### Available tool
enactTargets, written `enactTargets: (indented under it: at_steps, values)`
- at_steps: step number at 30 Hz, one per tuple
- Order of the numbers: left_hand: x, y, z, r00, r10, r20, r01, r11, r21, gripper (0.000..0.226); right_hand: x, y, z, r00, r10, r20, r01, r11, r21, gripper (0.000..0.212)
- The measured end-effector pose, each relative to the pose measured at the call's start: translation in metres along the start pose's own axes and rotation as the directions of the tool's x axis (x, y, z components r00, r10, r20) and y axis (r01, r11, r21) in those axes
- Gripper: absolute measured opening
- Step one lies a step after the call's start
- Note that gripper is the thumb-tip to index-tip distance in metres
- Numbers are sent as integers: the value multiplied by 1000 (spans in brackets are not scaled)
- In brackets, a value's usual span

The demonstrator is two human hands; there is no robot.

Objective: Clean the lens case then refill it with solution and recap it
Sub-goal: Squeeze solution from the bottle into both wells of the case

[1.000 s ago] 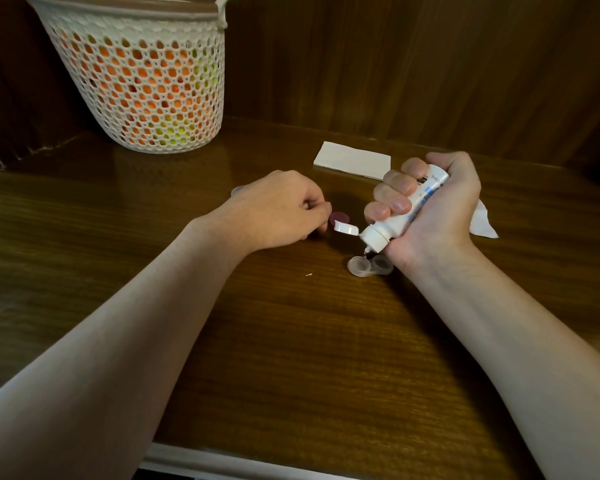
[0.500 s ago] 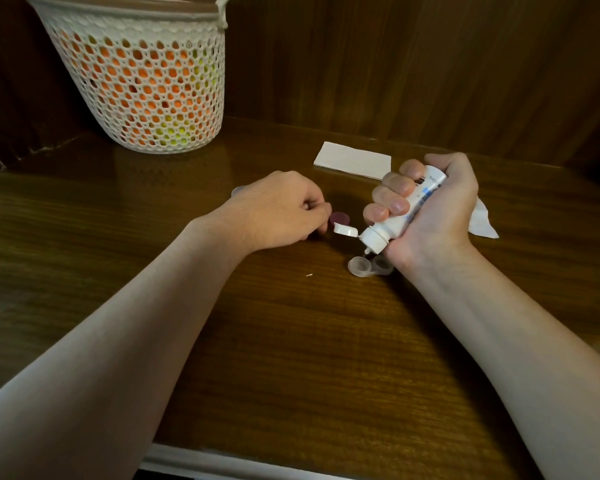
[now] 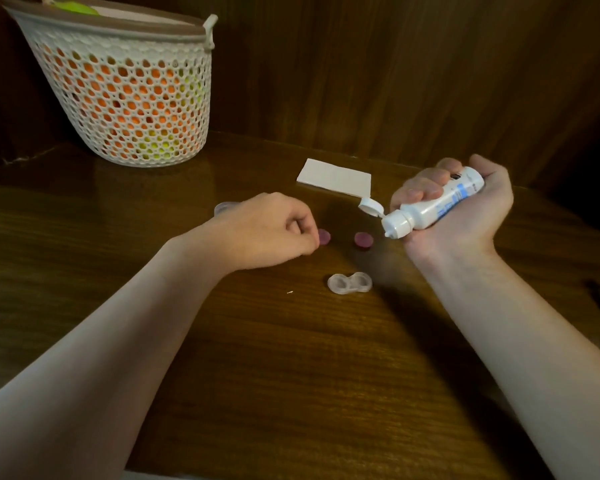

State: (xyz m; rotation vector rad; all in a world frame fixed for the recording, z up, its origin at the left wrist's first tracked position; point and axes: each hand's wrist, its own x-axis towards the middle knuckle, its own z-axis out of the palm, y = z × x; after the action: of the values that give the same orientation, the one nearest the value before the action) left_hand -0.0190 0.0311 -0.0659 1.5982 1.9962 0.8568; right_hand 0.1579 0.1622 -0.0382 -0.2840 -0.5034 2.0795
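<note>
The clear lens case (image 3: 350,283) lies uncapped on the wooden table (image 3: 291,358), with both wells facing up. Its two purple caps lie behind it: one cap (image 3: 363,240) lies free, and the other cap (image 3: 324,236) is at my left fingertips. My left hand (image 3: 274,230) rests on the table with curled fingers pinching that cap's edge. My right hand (image 3: 465,209) grips the white solution bottle (image 3: 433,206), tilted with its nozzle down and to the left and its flip lid open. The bottle is held above and to the right of the case, apart from it.
A folded white tissue (image 3: 335,181) lies behind the caps. A white mesh basket (image 3: 129,98) with orange and green contents stands at the back left. A small clear object (image 3: 224,206) shows behind my left hand. A wooden wall closes the back.
My right hand has lifted the bottle up and to the right, away from the case it was tipped over. Both purple caps now show. My left hand has stayed put.
</note>
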Motion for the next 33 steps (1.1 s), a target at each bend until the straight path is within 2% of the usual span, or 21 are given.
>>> enactTargets:
  at_steps: [3,6,10,15,20,25,33]
  values:
    - [-5,5,1,991,43,129,-26,991,-134,17,0,-7,-5,1000,-25,18,26,998,-54,35]
    - [-8,7,5,983,-17,185,18,1000,0,38,-1,0,-16,1000,-16,-7,16,997,-76,34]
    - [-10,9,11,988,-40,147,26,995,96,48,0,11,-25,1000,15,-17,-17,994,-106,32]
    - [-7,8,17,993,-25,112,7,987,161,53,-2,18,-28,996,56,65,-44,984,-173,25]
    - [-6,7,18,992,-7,127,-6,995,98,49,-2,21,-29,993,77,90,-57,978,-200,35]
    - [-2,4,19,993,5,121,-14,997,73,42,-1,20,-28,989,92,118,-66,976,-207,25]
    - [-2,6,19,990,17,141,-21,999,30,31,0,17,-27,987,115,111,-90,974,-209,25]
